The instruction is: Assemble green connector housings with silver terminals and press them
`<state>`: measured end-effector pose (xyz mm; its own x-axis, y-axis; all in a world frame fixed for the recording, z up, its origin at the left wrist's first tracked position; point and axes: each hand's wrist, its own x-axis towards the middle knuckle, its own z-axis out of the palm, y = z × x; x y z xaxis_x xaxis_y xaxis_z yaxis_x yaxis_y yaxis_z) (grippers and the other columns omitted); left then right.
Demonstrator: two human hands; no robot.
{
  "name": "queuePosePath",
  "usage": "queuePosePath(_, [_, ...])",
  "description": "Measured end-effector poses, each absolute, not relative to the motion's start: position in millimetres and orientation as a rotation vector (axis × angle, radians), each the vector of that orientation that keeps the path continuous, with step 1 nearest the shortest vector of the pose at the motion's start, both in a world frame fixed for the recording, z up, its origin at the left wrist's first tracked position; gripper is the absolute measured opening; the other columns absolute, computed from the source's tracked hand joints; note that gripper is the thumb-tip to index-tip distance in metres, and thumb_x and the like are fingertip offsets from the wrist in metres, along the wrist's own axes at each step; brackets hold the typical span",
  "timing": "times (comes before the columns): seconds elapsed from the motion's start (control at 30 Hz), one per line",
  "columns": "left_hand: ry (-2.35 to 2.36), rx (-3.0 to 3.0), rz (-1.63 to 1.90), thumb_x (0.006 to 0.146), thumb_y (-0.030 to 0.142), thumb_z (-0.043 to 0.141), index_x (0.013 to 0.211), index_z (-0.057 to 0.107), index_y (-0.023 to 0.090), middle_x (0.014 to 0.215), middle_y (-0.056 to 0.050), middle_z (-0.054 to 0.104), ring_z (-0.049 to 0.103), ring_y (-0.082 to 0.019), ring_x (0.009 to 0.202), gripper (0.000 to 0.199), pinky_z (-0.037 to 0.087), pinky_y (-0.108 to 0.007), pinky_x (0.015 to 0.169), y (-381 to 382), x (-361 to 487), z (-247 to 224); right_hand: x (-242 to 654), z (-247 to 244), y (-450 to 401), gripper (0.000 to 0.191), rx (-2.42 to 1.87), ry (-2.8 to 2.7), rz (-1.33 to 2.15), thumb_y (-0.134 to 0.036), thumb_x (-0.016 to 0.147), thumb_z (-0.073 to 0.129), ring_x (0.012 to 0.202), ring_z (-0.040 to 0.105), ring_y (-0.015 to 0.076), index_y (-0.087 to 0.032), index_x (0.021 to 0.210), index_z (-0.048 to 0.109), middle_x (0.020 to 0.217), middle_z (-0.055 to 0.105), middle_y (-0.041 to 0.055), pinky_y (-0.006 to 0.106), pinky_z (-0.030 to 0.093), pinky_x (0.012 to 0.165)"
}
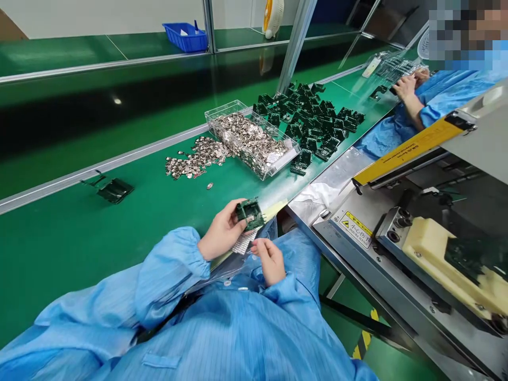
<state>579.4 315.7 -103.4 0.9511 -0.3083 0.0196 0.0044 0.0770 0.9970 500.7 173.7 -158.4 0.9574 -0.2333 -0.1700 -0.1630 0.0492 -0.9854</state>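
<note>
Between the thumb and fingers of my left hand (223,228) is a black plastic frame-like part (250,212), held up over the table's near edge. Just below it shows a ribbed white-grey sheet (243,242), partly covered by the part and the hand. My right hand (270,260) is close by at the lower right, thumb and fingertips pinched together; whether something small is between them I cannot make out. A clear plastic box (280,168) full of small silvery metal pieces stands ahead, with a loose pile of metal pieces (198,157) to its left.
Many black plastic parts (317,121) lie heaped behind the box. One more black part (115,189) lies at the left. A machine (416,238) with a yellow panel stands at the right. Beyond it, a co-worker's hands (407,87) handle parts. A blue bin (186,38) sits on the far shelf.
</note>
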Motion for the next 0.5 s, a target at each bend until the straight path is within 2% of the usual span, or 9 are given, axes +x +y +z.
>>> queuePosePath(0.13, [-0.279,1.499,-0.196,0.083,0.031,0.065,0.122,0.051,0.015,0.112,-0.009,0.063,0.063,-0.020,0.100,0.045,0.056,-0.034,0.088,304.6,585.2,-116.4,508.1,-165.8,192.9,0.042,-1.544,0.238,-0.085,-0.058,0.084,0.059,0.056,0.052,0.0155,-0.020,0.067,0.060,0.058,0.057,-0.0006,0.027,0.044,0.054])
queuePosePath(0.27, [-0.331,1.551,-0.173,0.084,0.027,0.063,0.124,0.053,0.016,0.117,-0.009,0.063,0.063,-0.019,0.103,0.042,0.054,-0.031,0.090,310.1,584.3,-118.7,503.8,-174.4,199.0,0.039,-1.593,0.193,-0.149,-0.053,0.091,0.050,0.062,0.054,0.0175,-0.020,0.072,0.060,0.064,0.058,0.0008,0.028,0.044,0.059])
queuePosePath(0.4, [-0.367,1.647,-0.150,0.085,0.020,0.059,0.125,0.054,0.019,0.118,-0.008,0.063,0.063,-0.019,0.102,0.040,0.054,-0.030,0.089,313.5,584.1,-119.3,503.1,-186.4,189.6,0.036,-1.675,0.128,-0.165,-0.051,0.086,0.054,0.067,0.051,0.0191,-0.022,0.067,0.062,0.067,0.056,0.0023,0.031,0.041,0.066])
queuePosePath(0.5, [-0.363,1.683,-0.131,0.086,0.018,0.059,0.126,0.053,0.019,0.118,-0.008,0.063,0.063,-0.019,0.103,0.041,0.053,-0.031,0.091,312.4,584.8,-120.8,510.8,-194.8,177.1,0.031,-1.730,0.120,-0.114,-0.046,0.080,0.062,0.061,0.049,0.0179,-0.023,0.058,0.060,0.062,0.054,0.0012,0.031,0.038,0.063])
